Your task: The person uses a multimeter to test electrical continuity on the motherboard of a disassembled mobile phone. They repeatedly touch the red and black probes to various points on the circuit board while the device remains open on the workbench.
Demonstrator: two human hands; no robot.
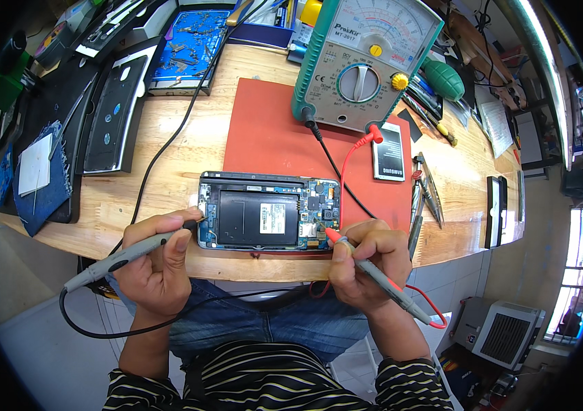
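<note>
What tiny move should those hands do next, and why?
Perhaps lightly press the red-tipped probe against the opened smartphone. The right hand holds it at the phone's lower right, the left hand holds the black-tipped probe at the phone's left end, and I can't tell whether either tip touches.

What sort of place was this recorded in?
Probably an electronics repair workbench: it bears an opened phone with its circuit board bared, an analog multimeter with test leads attached, and a loose battery.
</note>
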